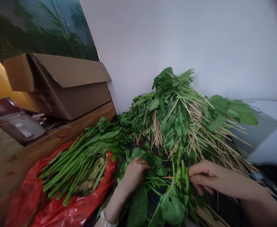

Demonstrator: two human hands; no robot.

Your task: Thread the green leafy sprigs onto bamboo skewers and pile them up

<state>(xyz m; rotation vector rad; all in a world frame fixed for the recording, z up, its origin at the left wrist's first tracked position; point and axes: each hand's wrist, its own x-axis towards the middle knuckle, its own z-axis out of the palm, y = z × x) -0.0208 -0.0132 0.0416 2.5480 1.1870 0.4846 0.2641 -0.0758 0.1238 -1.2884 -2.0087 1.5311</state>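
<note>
My left hand (133,175), with a beaded bracelet at the wrist, reaches into loose leafy greens (161,165). Its fingers are curled together; whatever they hold is hidden by the hand. On the right, my right hand (208,178) has thumb and forefinger pinched at the edge of upright green stalks (182,175). Broad leaves (171,205) hang just below these stalks, between both hands. Behind the hands rises a heap of leafy greens threaded on thin wooden skewers (173,116), many skewer ends pointing right and down.
A red plastic bag (91,208) at left holds long-stemmed greens (74,160) and pale pieces. Beyond it, a cardboard box (79,91) and a clear-sided container (17,123) rest on a wooden surface (96,116). Loose skewers (209,216) lie below my right hand. A white wall (176,37) stands behind.
</note>
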